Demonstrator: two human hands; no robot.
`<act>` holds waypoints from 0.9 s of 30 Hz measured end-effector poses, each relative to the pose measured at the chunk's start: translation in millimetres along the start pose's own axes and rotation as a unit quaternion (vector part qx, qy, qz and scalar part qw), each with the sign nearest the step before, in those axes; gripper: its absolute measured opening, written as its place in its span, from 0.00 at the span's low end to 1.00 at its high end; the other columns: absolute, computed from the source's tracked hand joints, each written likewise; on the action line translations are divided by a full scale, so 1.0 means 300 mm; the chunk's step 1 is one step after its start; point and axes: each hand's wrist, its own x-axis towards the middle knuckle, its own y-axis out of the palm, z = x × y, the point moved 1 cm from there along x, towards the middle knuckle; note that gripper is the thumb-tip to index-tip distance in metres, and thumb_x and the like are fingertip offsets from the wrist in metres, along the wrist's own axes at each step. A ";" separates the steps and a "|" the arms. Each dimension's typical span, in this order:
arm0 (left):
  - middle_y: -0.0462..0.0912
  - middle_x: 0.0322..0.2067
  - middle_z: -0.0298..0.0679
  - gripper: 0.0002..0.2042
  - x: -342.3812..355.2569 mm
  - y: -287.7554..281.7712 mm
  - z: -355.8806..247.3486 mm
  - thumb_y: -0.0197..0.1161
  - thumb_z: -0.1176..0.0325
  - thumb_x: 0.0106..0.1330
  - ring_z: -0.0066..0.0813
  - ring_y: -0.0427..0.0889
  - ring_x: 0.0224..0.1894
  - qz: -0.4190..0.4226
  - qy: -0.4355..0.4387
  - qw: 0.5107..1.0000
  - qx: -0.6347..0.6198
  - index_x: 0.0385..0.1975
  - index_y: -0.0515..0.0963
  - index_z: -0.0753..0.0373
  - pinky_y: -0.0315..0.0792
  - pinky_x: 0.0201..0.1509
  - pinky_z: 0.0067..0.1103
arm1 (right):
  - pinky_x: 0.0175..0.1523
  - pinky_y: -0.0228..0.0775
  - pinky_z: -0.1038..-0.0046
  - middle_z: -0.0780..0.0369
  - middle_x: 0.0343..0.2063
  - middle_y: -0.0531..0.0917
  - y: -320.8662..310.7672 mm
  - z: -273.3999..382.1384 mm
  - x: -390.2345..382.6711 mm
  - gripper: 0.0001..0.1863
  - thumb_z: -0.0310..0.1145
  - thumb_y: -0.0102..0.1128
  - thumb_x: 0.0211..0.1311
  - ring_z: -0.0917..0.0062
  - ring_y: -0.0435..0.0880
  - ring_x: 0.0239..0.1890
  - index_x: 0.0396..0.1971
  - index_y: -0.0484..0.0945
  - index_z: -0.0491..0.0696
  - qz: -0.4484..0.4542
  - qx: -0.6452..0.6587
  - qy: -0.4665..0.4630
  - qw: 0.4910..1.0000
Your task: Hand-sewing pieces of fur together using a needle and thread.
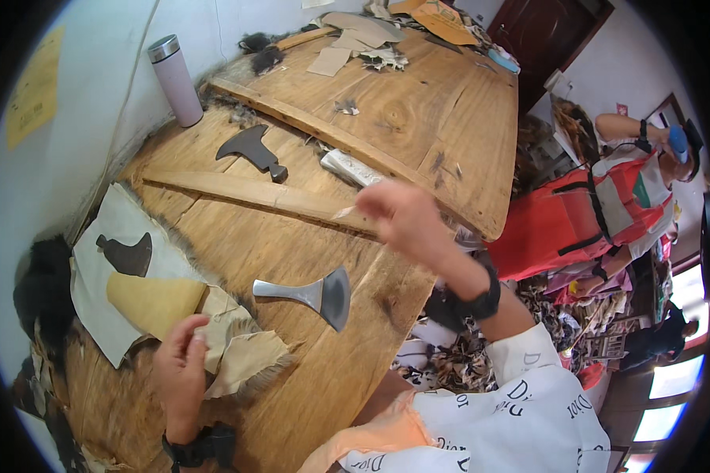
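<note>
My right hand (406, 219) is raised over the wooden bench, fingers pinched on a small pale scrap (344, 212). Beside the hides at the lower left, my left hand (183, 370) has its fingers loosely bent, with nothing visible in them. Close to those fingers is a yellowish curved piece (156, 301), lying on a pale hide with a furry edge (95, 303). Another fur-edged hide piece (248, 359) is just right of the left hand. Between my hands rests a metal fan-bladed cutter (312, 296). A dark curved blade (128, 254) lies on the pale hide.
Farther back on the bench (355, 276) lie a dark axe-shaped tool (254, 151), a wooden strip (252, 195) and a white roll (349, 168). A lidded flask (176, 83) stands by the wall. Beyond a raised board (394, 118) are hide scraps (363, 35). A person in red (568, 217) is at right.
</note>
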 end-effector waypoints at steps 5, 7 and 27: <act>0.76 0.31 0.32 0.16 -0.034 0.208 -0.179 0.55 0.74 0.63 0.14 0.70 0.29 0.202 0.002 0.918 -0.342 0.52 0.70 0.65 0.65 0.33 0.13 | 0.37 0.71 0.72 0.61 0.28 0.78 0.090 0.297 -0.147 0.17 0.15 0.57 0.41 0.68 0.78 0.33 0.33 0.79 0.49 0.148 0.228 -0.195 0.942; 0.76 0.28 0.31 0.13 -0.050 0.184 -0.149 0.55 0.73 0.64 0.13 0.69 0.27 0.263 -0.042 0.908 -0.324 0.48 0.72 0.65 0.63 0.30 0.12 | 0.38 0.70 0.75 0.62 0.29 0.78 0.086 0.303 -0.124 0.18 0.15 0.55 0.41 0.73 0.78 0.33 0.34 0.79 0.49 0.134 0.310 -0.204 0.919; 0.79 0.34 0.42 0.10 0.003 -0.350 0.062 0.61 0.67 0.60 0.36 0.74 0.41 -0.320 0.173 0.858 0.362 0.37 0.79 0.65 0.67 0.48 0.27 | 0.36 0.70 0.85 0.67 0.29 0.79 0.023 -0.100 0.009 0.07 0.30 0.60 0.60 0.84 0.77 0.33 0.37 0.78 0.45 -0.037 0.408 0.216 0.886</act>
